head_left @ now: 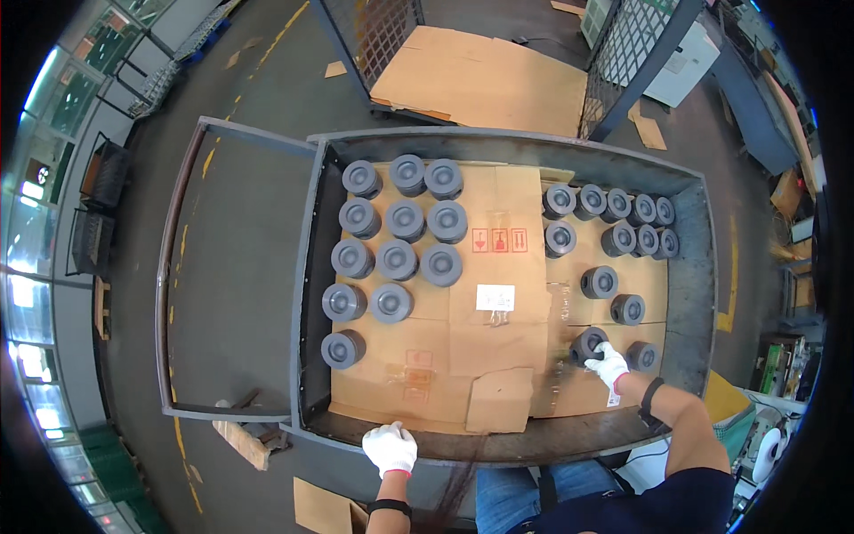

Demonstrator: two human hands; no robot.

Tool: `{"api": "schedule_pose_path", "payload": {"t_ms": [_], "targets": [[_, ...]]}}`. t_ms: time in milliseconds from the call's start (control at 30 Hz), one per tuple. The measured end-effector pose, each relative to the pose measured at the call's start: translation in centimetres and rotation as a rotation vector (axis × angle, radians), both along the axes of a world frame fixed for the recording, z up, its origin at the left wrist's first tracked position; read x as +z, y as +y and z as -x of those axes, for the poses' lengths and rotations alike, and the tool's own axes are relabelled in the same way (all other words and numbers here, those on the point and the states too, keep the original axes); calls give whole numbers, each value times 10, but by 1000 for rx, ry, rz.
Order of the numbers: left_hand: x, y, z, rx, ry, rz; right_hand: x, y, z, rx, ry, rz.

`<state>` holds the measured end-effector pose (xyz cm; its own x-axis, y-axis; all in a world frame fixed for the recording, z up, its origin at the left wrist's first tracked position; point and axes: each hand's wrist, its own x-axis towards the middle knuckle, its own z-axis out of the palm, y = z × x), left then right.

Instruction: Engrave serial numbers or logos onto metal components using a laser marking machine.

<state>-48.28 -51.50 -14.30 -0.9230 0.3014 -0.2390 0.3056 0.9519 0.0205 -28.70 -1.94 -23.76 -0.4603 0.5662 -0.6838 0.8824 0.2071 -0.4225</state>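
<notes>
My right grip (pixel 609 366), in white glove, clamped on dark grey piston (pixel 584 343) at near part of right cardboard sheet (pixel 578 312); whether piston rests or hangs, I cannot tell. Second piston (pixel 641 357) just right of it. My left grip (pixel 390 449) lies on near rim of metal bin (pixel 693 276), fingers bent; whether clamped on rim, I cannot tell. Twelve pistons (pixel 397 260) stand in rows at bin's left, beside left cardboard sheet's white label (pixel 495 297).
</notes>
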Motion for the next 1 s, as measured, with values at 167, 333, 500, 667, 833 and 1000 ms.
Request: {"api": "schedule_pose_path", "payload": {"t_ms": [167,333,500,667,833,1000], "targets": [[6,1,0,-14,3,6,-19,-6,-15,-127,-93,-119],[-8,-15,-7,-12,37,-35,42,-29,42,-153,-346,260],[6,-4,-2,52,-84,76,107,-72,191,746,55,33],[-1,-6,-3,46,-95,93,101,-135,336,834,309,-69],[1,-2,-1,52,-88,61,32,-168,360,580,313,-169],[-2,-7,-5,23,8,25,42,-142,296,540,404,-4]]}}
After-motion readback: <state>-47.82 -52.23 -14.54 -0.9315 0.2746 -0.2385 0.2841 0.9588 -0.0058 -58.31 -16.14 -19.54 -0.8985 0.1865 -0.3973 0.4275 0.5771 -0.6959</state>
